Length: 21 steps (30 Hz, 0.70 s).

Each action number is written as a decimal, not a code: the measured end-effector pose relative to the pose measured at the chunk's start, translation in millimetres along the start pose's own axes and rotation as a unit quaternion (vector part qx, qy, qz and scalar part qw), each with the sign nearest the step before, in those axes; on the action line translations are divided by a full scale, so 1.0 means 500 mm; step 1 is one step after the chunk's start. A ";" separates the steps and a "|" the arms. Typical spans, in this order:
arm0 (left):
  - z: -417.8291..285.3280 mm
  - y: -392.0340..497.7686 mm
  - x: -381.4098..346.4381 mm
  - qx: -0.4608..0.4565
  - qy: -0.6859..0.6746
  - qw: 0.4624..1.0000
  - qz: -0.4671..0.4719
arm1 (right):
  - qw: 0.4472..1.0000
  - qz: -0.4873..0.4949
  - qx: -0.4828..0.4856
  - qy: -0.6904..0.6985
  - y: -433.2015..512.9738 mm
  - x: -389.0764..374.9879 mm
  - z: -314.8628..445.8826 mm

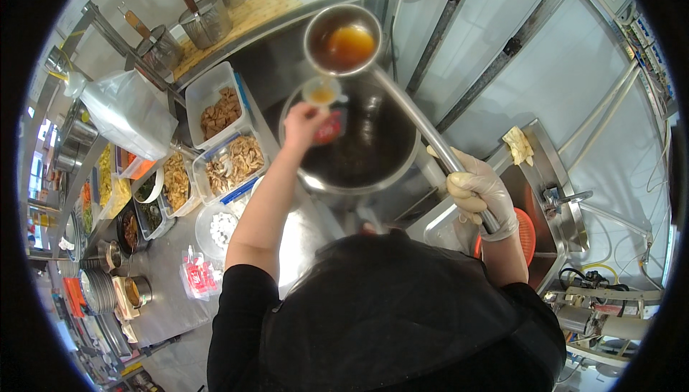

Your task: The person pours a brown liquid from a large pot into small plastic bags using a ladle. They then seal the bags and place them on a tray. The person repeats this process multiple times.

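My right hand [479, 190], in a pale translucent glove, grips the long steel handle of a ladle [344, 39]. Brown broth partly fills the ladle's bowl. Just below the bowl is a small translucent funnel [322, 92] with amber liquid in it. My bare left hand [302, 128] holds it by its lower part, together with a clear spouted pouch [329, 127] with red print. Fingers and blur hide how the funnel meets the pouch. Under both hands stands a large steel pot [363, 190] of dark liquid [366, 149].
Left of the pot are tubs of brown meat chunks [220, 112] and sliced mushrooms [237, 163]. Nearer lie a round tub of white caps [222, 229] and printed pouches [198, 276]. Strainer baskets [204, 20] stand behind. A steel sink [554, 203] with an orange basket [522, 236] is at right.
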State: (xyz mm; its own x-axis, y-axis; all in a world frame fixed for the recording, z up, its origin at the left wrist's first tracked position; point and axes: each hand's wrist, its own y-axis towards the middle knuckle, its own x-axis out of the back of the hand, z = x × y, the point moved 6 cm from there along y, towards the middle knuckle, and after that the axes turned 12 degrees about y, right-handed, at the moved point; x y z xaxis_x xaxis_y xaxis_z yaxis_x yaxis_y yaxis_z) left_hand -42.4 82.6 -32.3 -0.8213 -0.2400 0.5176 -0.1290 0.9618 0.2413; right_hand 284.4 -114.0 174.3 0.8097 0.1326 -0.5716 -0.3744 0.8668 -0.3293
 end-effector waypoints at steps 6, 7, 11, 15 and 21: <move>0.009 0.005 -0.006 -0.014 0.008 1.000 0.018 | 1.000 0.003 0.002 0.007 0.001 0.000 0.001; 0.011 0.005 -0.007 -0.011 0.000 1.000 0.019 | 1.000 -0.002 0.000 0.003 0.000 0.001 0.001; 0.004 0.006 -0.006 0.000 -0.026 0.999 0.023 | 1.000 -0.003 -0.002 0.009 0.002 0.000 0.002; -0.018 0.002 0.004 -0.004 -0.017 1.000 0.013 | 1.000 -0.005 -0.008 0.012 0.004 0.001 0.002; -0.038 -0.001 0.013 -0.018 0.003 1.000 -0.008 | 1.000 0.003 -0.002 0.010 0.004 0.000 0.003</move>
State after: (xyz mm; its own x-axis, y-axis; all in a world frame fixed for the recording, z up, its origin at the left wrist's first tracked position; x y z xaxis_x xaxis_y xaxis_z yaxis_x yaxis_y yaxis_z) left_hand -37.2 78.1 -13.4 -0.8163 -0.2558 0.5180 -0.1222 0.9528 0.2780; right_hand 284.5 -111.6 175.0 0.7979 0.1276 -0.5892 -0.3809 0.8642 -0.3286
